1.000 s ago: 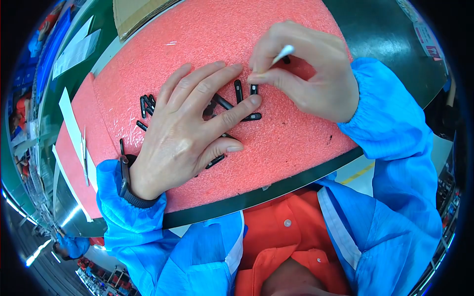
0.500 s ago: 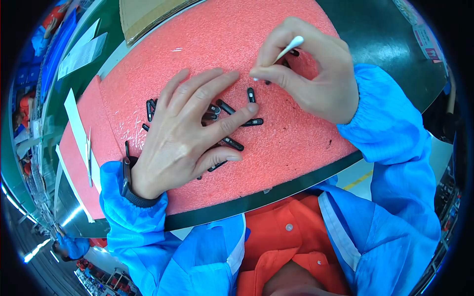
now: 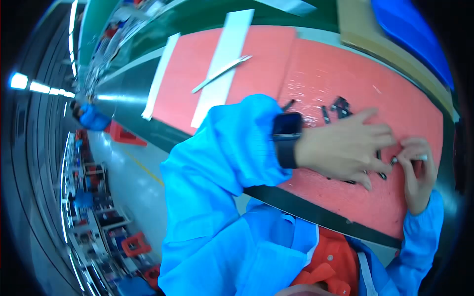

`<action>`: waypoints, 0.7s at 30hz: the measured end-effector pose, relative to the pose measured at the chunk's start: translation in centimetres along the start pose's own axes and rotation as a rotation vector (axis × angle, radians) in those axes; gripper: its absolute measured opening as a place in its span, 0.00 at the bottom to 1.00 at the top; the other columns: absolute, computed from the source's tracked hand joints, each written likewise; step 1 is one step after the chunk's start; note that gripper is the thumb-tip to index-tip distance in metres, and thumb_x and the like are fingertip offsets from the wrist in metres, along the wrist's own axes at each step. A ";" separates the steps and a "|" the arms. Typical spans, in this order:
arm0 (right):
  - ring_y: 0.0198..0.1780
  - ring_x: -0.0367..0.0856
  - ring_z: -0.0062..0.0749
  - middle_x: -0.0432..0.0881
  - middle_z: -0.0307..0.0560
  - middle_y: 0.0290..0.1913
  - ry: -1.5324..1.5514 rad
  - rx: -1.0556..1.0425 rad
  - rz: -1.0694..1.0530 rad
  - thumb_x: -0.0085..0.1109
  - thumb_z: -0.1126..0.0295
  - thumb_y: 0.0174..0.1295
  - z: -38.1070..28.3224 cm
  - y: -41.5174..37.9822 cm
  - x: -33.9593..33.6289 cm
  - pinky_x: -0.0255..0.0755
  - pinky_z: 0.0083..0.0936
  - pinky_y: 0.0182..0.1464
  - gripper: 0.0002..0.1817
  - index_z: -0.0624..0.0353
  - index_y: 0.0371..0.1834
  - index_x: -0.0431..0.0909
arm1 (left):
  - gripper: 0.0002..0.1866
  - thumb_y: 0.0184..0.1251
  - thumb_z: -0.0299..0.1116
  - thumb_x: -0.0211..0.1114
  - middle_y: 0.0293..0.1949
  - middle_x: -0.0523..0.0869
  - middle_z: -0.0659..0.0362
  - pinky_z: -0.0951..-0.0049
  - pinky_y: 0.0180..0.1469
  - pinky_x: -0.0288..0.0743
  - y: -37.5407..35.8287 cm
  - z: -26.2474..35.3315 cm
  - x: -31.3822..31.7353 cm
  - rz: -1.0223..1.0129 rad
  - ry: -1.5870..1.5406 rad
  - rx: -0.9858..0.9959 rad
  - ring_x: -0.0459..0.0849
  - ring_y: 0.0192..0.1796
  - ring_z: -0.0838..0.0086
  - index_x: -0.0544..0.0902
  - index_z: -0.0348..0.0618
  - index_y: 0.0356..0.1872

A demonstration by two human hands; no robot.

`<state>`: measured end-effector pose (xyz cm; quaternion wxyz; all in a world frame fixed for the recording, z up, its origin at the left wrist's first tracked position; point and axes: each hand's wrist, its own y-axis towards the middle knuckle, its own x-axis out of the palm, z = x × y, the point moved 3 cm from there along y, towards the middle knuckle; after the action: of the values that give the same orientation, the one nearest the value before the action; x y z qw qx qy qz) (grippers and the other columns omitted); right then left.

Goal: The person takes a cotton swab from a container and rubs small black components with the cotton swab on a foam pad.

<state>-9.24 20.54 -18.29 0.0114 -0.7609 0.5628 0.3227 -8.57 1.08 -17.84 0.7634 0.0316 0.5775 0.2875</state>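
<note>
My left hand lies palm down with spread fingers over several small black parts on a pink foam sheet. A watch sits on that wrist. Beyond the hand a cluster of black parts shows; others peek out between and below the fingers, partly hidden. At the far right, my right hand is closed in a pinch on a cotton swab, whose white end shows. A small dark piece is at its fingertips; blur hides whether the fingers touch it.
A slim metal tool like tweezers lies across a white strip on the foam's left part. Cardboard and a blue sheet border the far side. Another person and red stools are to the left.
The view has swung left, shifting the bench and both hands to the right in the picture. My right hand has come closer to my left fingertips, still holding the cotton swab.
</note>
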 end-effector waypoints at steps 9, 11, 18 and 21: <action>0.39 0.81 0.42 0.77 0.56 0.33 0.027 -0.211 -0.102 0.53 0.92 0.54 -0.5 -1.8 -0.4 0.76 0.31 0.44 0.12 0.64 0.33 0.67 | 0.19 0.56 0.53 0.64 0.43 0.77 0.57 0.50 0.59 0.60 -0.4 1.2 0.9 0.140 0.174 0.000 0.72 0.54 0.67 0.84 0.50 0.39; 0.39 0.82 0.44 0.78 0.58 0.33 -0.049 -0.268 -0.183 0.53 0.93 0.54 -0.7 -1.7 -0.2 0.77 0.33 0.45 0.12 0.64 0.34 0.66 | 0.19 0.57 0.48 0.64 0.43 0.77 0.54 0.53 0.58 0.61 -0.7 2.0 -0.1 0.070 0.174 -0.012 0.73 0.54 0.66 0.82 0.45 0.42; 0.40 0.81 0.43 0.78 0.57 0.34 -0.117 -0.251 -0.083 0.51 0.94 0.55 0.0 -2.2 -0.4 0.76 0.32 0.46 0.12 0.65 0.35 0.66 | 0.15 0.51 0.14 0.53 0.39 0.83 0.50 0.69 0.44 0.73 -11.8 3.9 -15.0 0.232 0.458 -0.305 0.81 0.43 0.65 0.83 0.34 0.39; 0.40 0.81 0.42 0.77 0.57 0.35 -0.136 -0.225 -0.070 0.50 0.93 0.57 0.2 -2.1 -0.4 0.75 0.32 0.47 0.12 0.65 0.36 0.66 | 0.16 0.50 0.12 0.50 0.37 0.83 0.53 0.73 0.42 0.74 -19.7 4.0 -15.4 0.463 0.339 -0.716 0.81 0.43 0.68 0.85 0.37 0.34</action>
<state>-7.55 21.71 -19.00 -0.0246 -0.7530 0.4941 0.4338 0.38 -21.52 -10.69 0.5367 -0.1535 0.5363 0.6330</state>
